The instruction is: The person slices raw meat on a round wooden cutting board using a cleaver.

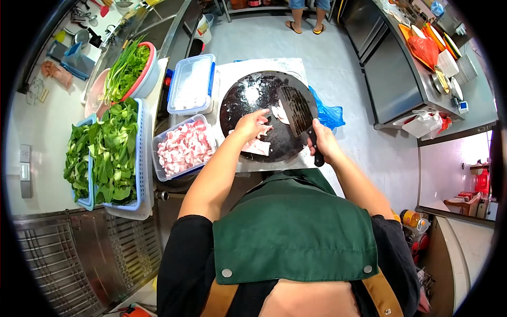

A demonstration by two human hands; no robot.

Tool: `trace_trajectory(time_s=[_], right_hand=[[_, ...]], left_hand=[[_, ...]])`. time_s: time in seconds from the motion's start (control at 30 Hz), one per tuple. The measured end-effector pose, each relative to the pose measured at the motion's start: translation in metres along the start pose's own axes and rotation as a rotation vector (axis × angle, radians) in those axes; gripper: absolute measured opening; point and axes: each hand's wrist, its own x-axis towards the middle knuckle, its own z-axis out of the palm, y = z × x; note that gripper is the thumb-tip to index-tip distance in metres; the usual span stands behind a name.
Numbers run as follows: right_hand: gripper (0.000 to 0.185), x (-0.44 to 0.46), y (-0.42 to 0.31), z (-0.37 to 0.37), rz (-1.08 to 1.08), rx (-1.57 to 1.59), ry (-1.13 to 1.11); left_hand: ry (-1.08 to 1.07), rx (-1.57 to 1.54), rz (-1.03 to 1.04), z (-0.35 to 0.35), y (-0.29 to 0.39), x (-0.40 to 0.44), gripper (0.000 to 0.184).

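Note:
My right hand [326, 141] is closed around the black handle of a cleaver [296, 112]. The cleaver's broad dark blade is over the right part of a round, dark chopping board [245, 98]. A small pale slice of meat [280, 112] lies against the blade's left edge. On the board's left side, my left hand [249, 127] has its fingers apart, one stretched toward the blade. Pink and white pieces of fatty pork [256, 147] lie beneath and beside this hand; whether the fingertips press on them is hard to see.
Left of the board stand a tub of sliced pork [186, 147] and a lidded plastic box [191, 84]. Farther left are baskets of leafy greens [117, 150] and a basin of herbs [138, 71]. A blue plastic bag [328, 112] sits right. Another person's feet [306, 27] show ahead.

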Motion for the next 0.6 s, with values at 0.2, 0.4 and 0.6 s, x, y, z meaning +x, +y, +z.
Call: trace_trajectory(time_s=[0.2,0.4,0.6], right_hand=[[0.047,-0.004,0.009,0.005,-0.055,-0.158,-0.036],[0.044,-0.009,0.007,0.012,-0.045,-0.287,-0.076],[0.043,-0.015,0.009,0.02,-0.04,-0.453,-0.085]], left_hand=[[-0.036,-0.061,0.053,0.003,-0.004,0.0,0.07],[0.15,0.533,-0.115,-0.005,0.042,-0.021,0.076],[0.403,0.406,-0.011,-0.004,0.002,-0.03,0.025]])
